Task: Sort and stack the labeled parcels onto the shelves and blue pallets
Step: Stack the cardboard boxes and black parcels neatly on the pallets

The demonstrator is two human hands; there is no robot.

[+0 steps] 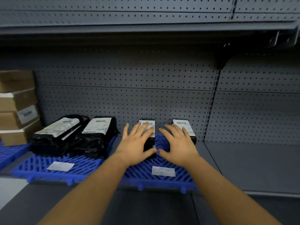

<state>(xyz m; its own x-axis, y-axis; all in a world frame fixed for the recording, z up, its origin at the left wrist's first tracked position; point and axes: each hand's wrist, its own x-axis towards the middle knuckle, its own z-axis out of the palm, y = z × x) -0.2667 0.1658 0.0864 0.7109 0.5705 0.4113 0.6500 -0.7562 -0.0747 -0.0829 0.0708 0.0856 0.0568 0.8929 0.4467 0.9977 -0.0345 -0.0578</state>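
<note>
Parcels are laid out on blue pallets along a grey shelf, and two of them, both black boxes, are reached by the hands. The left hand (136, 143) is spread over the left box (150, 140), fingers straight and apart, fingertips on its white label, thumb at its near end. The right hand (177, 145) is spread likewise, fingers straight and splayed, its outer fingers laid over the right box (186, 127); whether the palm touches anything cannot be told. Both boxes lie flat on the right pallet (162, 161), well apart from each other, their far ends close to the pegboard back wall (129, 95). A white slip (163, 171) is seen on the near part of that pallet.

To the left, two black bags (73, 137) with white labels lie side by side on the left pallet (48, 166), where a second white slip (60, 165) lies near the front edge. At the far left, brown cartons (16, 108) are stacked against the wall. An upper shelf (146, 28) hangs above.
</note>
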